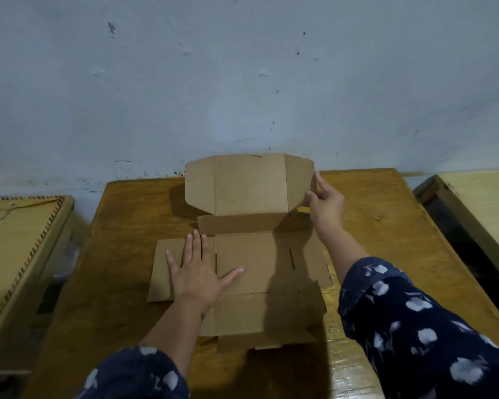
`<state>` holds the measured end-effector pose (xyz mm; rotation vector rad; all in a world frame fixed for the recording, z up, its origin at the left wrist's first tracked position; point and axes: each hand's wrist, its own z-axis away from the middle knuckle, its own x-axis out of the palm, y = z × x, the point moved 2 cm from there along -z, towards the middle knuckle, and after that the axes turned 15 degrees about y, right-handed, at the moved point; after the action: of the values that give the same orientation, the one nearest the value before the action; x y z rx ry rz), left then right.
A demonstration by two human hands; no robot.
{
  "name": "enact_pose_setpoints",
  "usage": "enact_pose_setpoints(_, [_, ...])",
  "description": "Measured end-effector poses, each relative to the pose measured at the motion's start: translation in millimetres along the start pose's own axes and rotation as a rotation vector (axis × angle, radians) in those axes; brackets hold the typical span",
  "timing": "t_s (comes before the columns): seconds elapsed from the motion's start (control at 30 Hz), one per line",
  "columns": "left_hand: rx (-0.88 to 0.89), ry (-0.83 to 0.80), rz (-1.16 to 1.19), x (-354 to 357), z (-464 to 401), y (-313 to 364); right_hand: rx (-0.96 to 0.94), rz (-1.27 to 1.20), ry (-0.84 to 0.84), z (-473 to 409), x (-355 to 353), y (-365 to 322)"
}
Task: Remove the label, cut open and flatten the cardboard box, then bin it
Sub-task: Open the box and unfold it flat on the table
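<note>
A brown cardboard box (251, 263) lies unfolded on the wooden table (372, 226). Its base and side flaps rest flat, while the far lid panel (249, 184) stands upright near the wall. My left hand (198, 272) presses flat, fingers spread, on the left flap and the base. My right hand (324, 204) pinches the right wing of the upright lid panel between thumb and fingers, with the index finger pointing up along its edge. No label, knife or bin shows in the view.
A pale grey wall (242, 82) rises right behind the table. A second table (15, 234) with a striped edge stands to the left, across a narrow gap. Another light wooden table (481, 203) stands to the right.
</note>
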<state>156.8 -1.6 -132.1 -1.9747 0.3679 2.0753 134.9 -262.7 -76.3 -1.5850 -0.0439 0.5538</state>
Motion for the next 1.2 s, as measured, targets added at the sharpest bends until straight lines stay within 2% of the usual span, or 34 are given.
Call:
enact_pose_setpoints(0.2, [-0.059,0.018,-0.021,-10.1,13.0,15.5,-0.005,-0.005,0.028,20.6,-18.0,8.2])
enact_pose_setpoints(0.27, [-0.023,0.145,0.018,-21.8,20.3,22.1,-0.013,-0.005,0.035,26.8,-22.2,6.4])
enact_pose_setpoints(0.37, [0.125,0.407,0.19,-45.4,22.5,29.3,-0.01,0.023,0.044,31.9,-27.3,6.8])
enact_pose_setpoints(0.47, [0.292,0.545,0.317,-69.2,4.9,31.8,0.008,0.035,0.036,39.4,-33.2,12.5])
enact_pose_setpoints(0.53, [0.332,0.622,0.313,-83.1,-15.5,30.3,0.016,0.034,0.043,44.9,-37.7,18.6])
enact_pose_setpoints(0.6, [0.348,0.627,0.229,-95.3,-35.3,29.6,0.018,0.036,0.045,49.6,-41.4,23.4])
enact_pose_setpoints(0.67, [0.348,0.558,0.179,-100.2,-52.1,31.3,0.023,0.043,0.05,51.4,-43.6,27.7])
enact_pose_setpoints(0.73, [0.319,0.504,0.237,-99.7,-62.0,33.5,0.029,0.042,0.05,54.1,-46.4,30.7])
enact_pose_setpoints(0.83, [0.272,0.528,0.375,-94.1,-60.7,32.4,-0.002,0.041,0.02,56.7,-50.7,24.6])
enact_pose_setpoints(0.9, [0.268,0.555,0.414,-89.9,-54.2,28.1,-0.091,0.035,-0.021,52.4,-49.8,11.6])
enact_pose_setpoints(1.03, [0.305,0.57,0.429,-91.5,-35.2,22.4,-0.381,0.24,-0.144,43.6,-40.0,-25.8])
enact_pose_setpoints(1.2, [0.328,0.61,0.486,-97.2,-11.3,16.4,-0.463,0.374,-0.184,55.8,-39.6,-31.2])
